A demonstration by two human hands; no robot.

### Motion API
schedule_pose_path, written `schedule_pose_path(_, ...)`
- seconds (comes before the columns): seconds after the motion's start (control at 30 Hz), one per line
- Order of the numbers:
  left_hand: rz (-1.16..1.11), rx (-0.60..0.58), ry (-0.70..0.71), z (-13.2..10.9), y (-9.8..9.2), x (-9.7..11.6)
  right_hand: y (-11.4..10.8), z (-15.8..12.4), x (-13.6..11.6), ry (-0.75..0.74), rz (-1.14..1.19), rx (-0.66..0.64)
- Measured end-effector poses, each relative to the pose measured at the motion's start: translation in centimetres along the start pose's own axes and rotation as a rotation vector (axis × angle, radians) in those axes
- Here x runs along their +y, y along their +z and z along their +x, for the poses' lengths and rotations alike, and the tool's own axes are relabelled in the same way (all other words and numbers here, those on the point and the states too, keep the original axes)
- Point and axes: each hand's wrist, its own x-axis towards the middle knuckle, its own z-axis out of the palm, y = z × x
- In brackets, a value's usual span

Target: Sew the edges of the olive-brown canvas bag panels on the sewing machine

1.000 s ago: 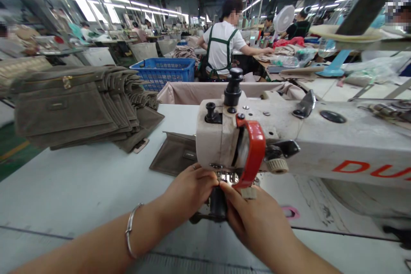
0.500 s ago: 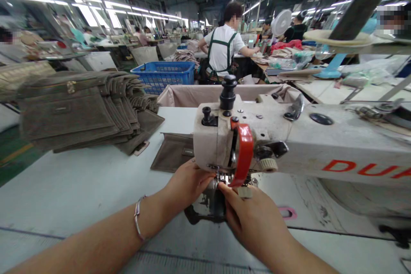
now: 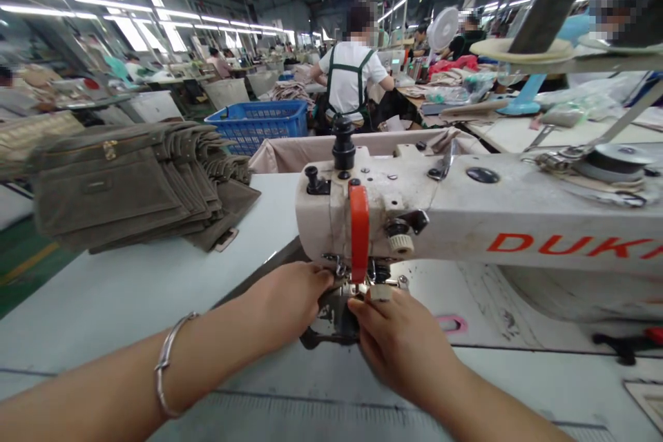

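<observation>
Turned further round since the earlier frame: red finger guard (image 3: 359,231), now edge-on on the industrial sewing machine head (image 3: 362,210). Left hand (image 3: 284,300) curled, fingers (image 3: 315,277) pressed together beside the presser foot (image 3: 342,283); right hand (image 3: 398,345) just below, fingertips (image 3: 362,307) apparently pinching a small pale tab (image 3: 380,293) by the needle, view poor, both held close in for control there. Olive canvas bag panels (image 3: 129,186) piled far left on the white table (image 3: 129,276), within reach.

Two bare forearms (image 3: 481,394), a thin silver bangle (image 3: 166,363) on the left wrist (image 3: 199,349).
</observation>
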Motion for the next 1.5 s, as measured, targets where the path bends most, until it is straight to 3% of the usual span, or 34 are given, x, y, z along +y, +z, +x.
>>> schedule_pose_path(0.1, -0.161, -0.142, -0.111, -0.4, -1.1, 1.1, 0.0, 0.4, -0.5, -0.034, -0.032, -0.072)
schedule_pose_path(0.3, -0.24, -0.166, -0.086, 0.1, -2.8, 0.8, 0.1, 0.8, -0.9, -0.004, -0.146, -0.138)
schedule_pose_path(0.43, -0.078, -0.125, -0.05, 0.2, -2.0, 2.2, 0.1, 0.4, -0.8, 0.018, -0.142, -0.145)
schedule_pose_path(0.57, 0.034, -0.17, -0.074, 0.0, -1.0, 4.1, -0.2, 0.3, -0.7, 0.024, -0.13, -0.184)
schedule_pose_path(0.73, 0.069, -0.205, -0.106, -0.1, -0.4, 5.2, -0.4, 0.3, -0.8, 0.031, -0.109, -0.205)
schedule_pose_path(0.97, 0.006, -0.101, -0.109, -0.3, 0.6, 5.5, -0.3, 0.4, -0.7, 0.066, -0.078, -0.175)
schedule_pose_path(1.1, -0.205, -0.069, -0.17, -1.9, -1.2, 3.8, -0.4, 0.4, -0.6, 0.08, -0.083, -0.172)
schedule_pose_path(1.17, -0.231, 0.059, -0.266, -3.6, -1.5, 1.7, -0.5, 0.3, -0.6, 0.087, -0.089, -0.192)
schedule_pose_path(1.23, -0.151, 0.222, -0.406, -5.3, -0.9, -0.5, -0.5, 0.3, -0.5, 0.088, -0.092, -0.201)
schedule_pose_path(1.3, -0.131, 0.256, -0.5, -6.4, 0.3, -2.0, -0.5, 0.3, -0.5, 0.065, -0.085, -0.192)
schedule_pose_path(1.4, -0.366, 0.253, -0.592, -6.6, 1.8, -2.1, -0.6, 0.3, -0.5, -0.001, -0.067, -0.159)
schedule_pose_path(1.5, -0.988, 0.294, -0.648, -5.7, 2.0, -0.8, -0.9, 0.2, -0.7, -0.066, -0.037, -0.134)
